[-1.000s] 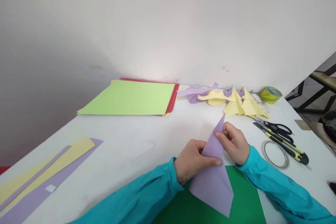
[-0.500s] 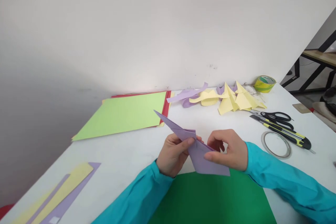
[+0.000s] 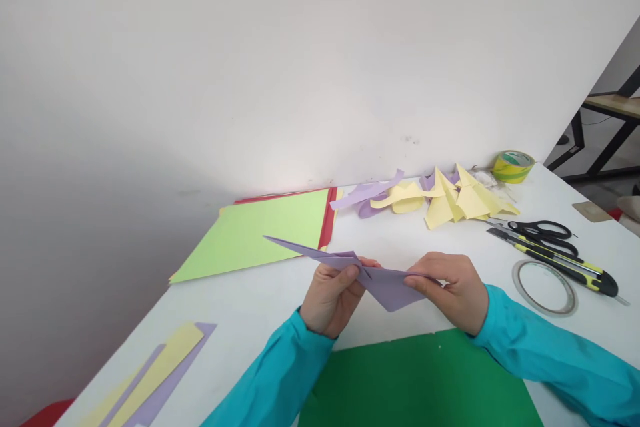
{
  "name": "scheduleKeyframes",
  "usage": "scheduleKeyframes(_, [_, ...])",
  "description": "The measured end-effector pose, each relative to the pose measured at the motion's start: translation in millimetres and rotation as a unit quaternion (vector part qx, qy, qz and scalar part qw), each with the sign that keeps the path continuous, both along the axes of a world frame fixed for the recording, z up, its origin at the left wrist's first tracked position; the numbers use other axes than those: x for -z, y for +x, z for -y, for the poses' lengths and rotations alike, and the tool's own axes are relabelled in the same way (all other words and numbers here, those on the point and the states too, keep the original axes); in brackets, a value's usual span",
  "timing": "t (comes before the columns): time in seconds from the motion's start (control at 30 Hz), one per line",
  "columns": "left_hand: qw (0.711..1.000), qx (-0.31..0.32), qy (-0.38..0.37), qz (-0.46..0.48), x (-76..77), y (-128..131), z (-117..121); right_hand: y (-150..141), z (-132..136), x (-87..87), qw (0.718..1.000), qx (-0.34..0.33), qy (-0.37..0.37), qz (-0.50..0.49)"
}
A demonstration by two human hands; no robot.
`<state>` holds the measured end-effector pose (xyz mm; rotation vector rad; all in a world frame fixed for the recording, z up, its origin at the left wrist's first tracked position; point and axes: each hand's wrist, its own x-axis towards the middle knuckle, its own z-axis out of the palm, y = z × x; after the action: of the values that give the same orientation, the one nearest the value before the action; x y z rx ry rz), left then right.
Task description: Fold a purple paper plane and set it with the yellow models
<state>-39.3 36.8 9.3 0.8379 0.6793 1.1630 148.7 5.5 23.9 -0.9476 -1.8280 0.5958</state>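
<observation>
Two hands: up above the green sheet (image 3: 420, 380), both on the folded purple paper (image 3: 393, 285)!
Left hand (image 3: 333, 297): pinching the paper near its middle, thumb on top, fingers curled underneath.
Right hand (image 3: 450, 287): thumb and fingers closed on the paper's right end, nipping the edge.
Purple paper: held in the air between the hands, its long point stretching out left, toward the light green sheet (image 3: 260, 233).
Behind: yellow folded shapes (image 3: 453, 200) by the wall.
Right side: black scissors (image 3: 543, 233), a cutter (image 3: 560, 260) and a clear tape roll (image 3: 545, 287) lying on the white table (image 3: 250, 320).
</observation>
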Motion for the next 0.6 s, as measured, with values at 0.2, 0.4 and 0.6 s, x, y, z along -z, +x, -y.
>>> scheduleKeyframes(0.2, [1.0, -0.001, 0.017, -0.011, 0.4, 0.2, -0.4, -0.5, 0.4, 1.1, 1.0, 0.018, -0.004, -0.019])
scheduleKeyframes(0.4, [1.0, -0.009, 0.02, -0.009, 3.6, 0.8, -1.8, 1.8, -0.4, 3.4, 0.999, 0.005, -0.03, -0.026])
scheduleKeyframes(0.6, [0.998, 0.011, 0.012, -0.053, 5.2, 4.8, 2.7, 4.4, -2.3, -3.8, 0.991, 0.029, -0.134, 0.011])
